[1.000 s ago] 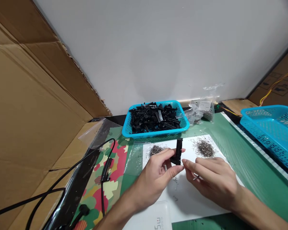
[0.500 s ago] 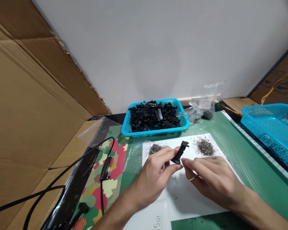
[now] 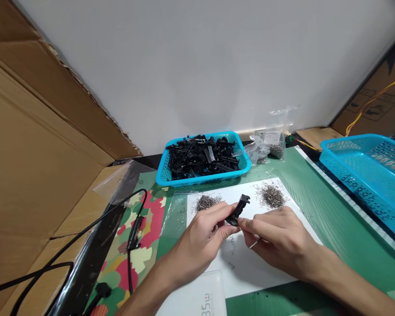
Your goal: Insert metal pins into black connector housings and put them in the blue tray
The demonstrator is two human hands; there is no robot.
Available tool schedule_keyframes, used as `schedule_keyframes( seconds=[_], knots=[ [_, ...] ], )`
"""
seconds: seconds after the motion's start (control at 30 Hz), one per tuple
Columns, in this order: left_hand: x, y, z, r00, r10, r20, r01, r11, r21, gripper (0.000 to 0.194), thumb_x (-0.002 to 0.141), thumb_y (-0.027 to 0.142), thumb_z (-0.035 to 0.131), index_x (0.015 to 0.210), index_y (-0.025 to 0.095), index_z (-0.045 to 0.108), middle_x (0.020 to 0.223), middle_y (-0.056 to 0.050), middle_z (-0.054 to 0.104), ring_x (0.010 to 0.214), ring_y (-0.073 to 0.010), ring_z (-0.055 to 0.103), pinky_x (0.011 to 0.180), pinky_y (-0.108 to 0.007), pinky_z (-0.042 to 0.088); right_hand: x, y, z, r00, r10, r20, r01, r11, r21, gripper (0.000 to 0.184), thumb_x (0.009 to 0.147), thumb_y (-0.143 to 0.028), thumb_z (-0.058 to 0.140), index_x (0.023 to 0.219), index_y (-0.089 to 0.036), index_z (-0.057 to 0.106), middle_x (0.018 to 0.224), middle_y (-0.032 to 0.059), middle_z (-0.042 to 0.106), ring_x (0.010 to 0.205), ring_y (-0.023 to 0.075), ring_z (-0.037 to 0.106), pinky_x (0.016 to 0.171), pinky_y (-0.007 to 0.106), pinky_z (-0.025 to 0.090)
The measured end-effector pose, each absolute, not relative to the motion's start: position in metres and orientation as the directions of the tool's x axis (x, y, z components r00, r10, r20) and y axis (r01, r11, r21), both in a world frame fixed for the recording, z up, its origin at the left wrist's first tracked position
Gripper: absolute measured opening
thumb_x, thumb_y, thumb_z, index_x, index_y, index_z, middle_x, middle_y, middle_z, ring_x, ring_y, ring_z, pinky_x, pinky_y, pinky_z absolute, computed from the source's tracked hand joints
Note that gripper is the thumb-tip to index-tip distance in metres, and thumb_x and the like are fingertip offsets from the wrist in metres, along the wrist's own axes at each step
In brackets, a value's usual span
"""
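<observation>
My left hand (image 3: pixel 202 237) pinches the lower end of a small black plastic clip (image 3: pixel 238 209), which tilts up and to the right over a white sheet (image 3: pixel 250 263). My right hand (image 3: pixel 276 239) is closed, its thumb and forefinger meeting the clip's lower end; a thin metal pin (image 3: pixel 254 242) shows under its fingers. Two heaps of small metal springs lie on the sheet, one at the left (image 3: pixel 204 202) and one at the right (image 3: pixel 270 195).
A blue basket (image 3: pixel 202 159) full of black plastic clips stands behind the sheet. A second blue basket (image 3: pixel 368 175) sits at the right on the green mat. Clear bags (image 3: pixel 266 145) lie by the wall. Black cables (image 3: pixel 85 232) and cardboard (image 3: pixel 36 145) fill the left.
The clip has tipped from upright to a slant toward the right. Both hands have stayed together on it, and the view has shifted slightly to the right.
</observation>
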State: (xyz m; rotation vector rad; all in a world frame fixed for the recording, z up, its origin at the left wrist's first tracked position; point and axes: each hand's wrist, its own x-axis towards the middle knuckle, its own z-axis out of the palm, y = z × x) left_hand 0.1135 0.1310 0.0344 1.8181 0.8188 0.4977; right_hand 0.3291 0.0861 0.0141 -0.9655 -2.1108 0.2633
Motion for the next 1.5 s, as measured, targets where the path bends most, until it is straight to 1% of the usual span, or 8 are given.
schedule_keyframes(
  seconds=[0.3,0.57,0.67,0.77,1.0,1.2,1.37,1.5],
  knots=[
    [0.114,0.131,0.038,0.674,0.73,-0.114,0.275,-0.105,0.956,0.028,0.103,0.014,0.058,0.122,0.027,0.075,0.1,0.001,0.069,0.097,-0.0151,0.062,0.086,-0.022,0.047,0.331,0.086,0.011,-0.408,0.701,0.585,0.537,0.702,-0.467,0.016,0.095,-0.002,0.059,0.094,-0.017,0.065,0.062,-0.0068,0.049,0.052,0.0105,0.037,0.05,0.031,0.025],
    [0.111,0.13,0.039,0.68,0.691,-0.247,0.288,0.059,0.956,0.022,0.101,0.025,0.063,0.116,0.023,0.08,0.103,-0.002,0.071,0.092,-0.0163,0.058,0.078,-0.022,0.047,0.332,0.082,0.017,-0.446,0.697,0.561,0.51,0.713,-0.48,0.023,0.098,-0.003,0.057,0.081,-0.018,0.06,0.062,-0.006,0.046,0.053,0.0106,0.033,0.052,0.031,0.026],
    [0.112,0.13,0.042,0.678,0.667,-0.31,0.264,0.172,0.949,0.033,0.099,0.026,0.066,0.13,0.027,0.076,0.11,-0.003,0.071,0.085,-0.0146,0.054,0.063,-0.019,0.042,0.334,0.081,0.019,-0.476,0.683,0.554,0.514,0.727,-0.455,0.014,0.102,-0.006,0.057,0.096,-0.015,0.066,0.063,-0.0055,0.049,0.053,0.0111,0.035,0.051,0.031,0.027],
    [0.113,0.131,0.044,0.672,0.636,-0.38,0.235,0.303,0.924,0.039,0.098,0.024,0.067,0.136,0.027,0.073,0.096,-0.001,0.069,0.07,-0.0105,0.044,0.053,-0.018,0.032,0.338,0.082,0.021,-0.5,0.66,0.561,0.546,0.743,-0.387,0.019,0.104,-0.005,0.054,0.114,-0.012,0.068,0.063,-0.0048,0.051,0.052,0.012,0.037,0.049,0.033,0.024],
    [0.109,0.131,0.044,0.726,0.61,-0.319,0.073,0.393,0.917,0.038,0.1,0.049,0.068,0.117,0.016,0.073,0.083,-0.001,0.06,0.058,-0.0066,0.035,0.05,-0.021,0.025,0.347,0.087,0.024,-0.512,0.658,0.552,0.593,0.736,-0.327,0.03,0.105,-0.013,0.059,0.134,-0.015,0.059,0.065,-0.0055,0.06,0.049,0.0117,0.047,0.048,0.032,0.03],
    [0.107,0.131,0.046,0.782,0.554,-0.284,0.086,0.356,0.931,0.048,0.103,0.06,0.057,0.106,0.014,0.069,0.088,-0.003,0.059,0.058,-0.0066,0.036,0.053,-0.024,0.025,0.35,0.087,0.021,-0.493,0.679,0.544,0.606,0.717,-0.346,0.039,0.102,-0.005,0.056,0.14,-0.018,0.056,0.067,-0.005,0.063,0.051,0.0115,0.047,0.051,0.03,0.033],
    [0.112,0.13,0.052,0.761,0.618,-0.197,0.247,0.006,0.969,0.049,0.112,0.049,0.039,0.09,0.016,0.067,0.083,-0.002,0.061,0.073,-0.0134,0.051,0.068,-0.026,0.039,0.351,0.089,0.02,-0.52,0.67,0.529,0.589,0.731,-0.345,0.03,0.101,0.0,0.051,0.123,-0.018,0.062,0.065,-0.0047,0.054,0.052,0.0125,0.042,0.051,0.031,0.029],
    [0.113,0.13,0.046,0.708,0.702,-0.079,0.364,-0.266,0.892,0.034,0.111,0.043,0.047,0.121,0.021,0.071,0.106,-0.005,0.07,0.095,-0.0188,0.063,0.086,-0.031,0.047,0.352,0.092,0.018,-0.539,0.678,0.5,0.593,0.727,-0.346,0.025,0.101,0.0,0.049,0.115,-0.017,0.062,0.066,-0.0042,0.054,0.053,0.012,0.044,0.053,0.029,0.031]
  ],
)
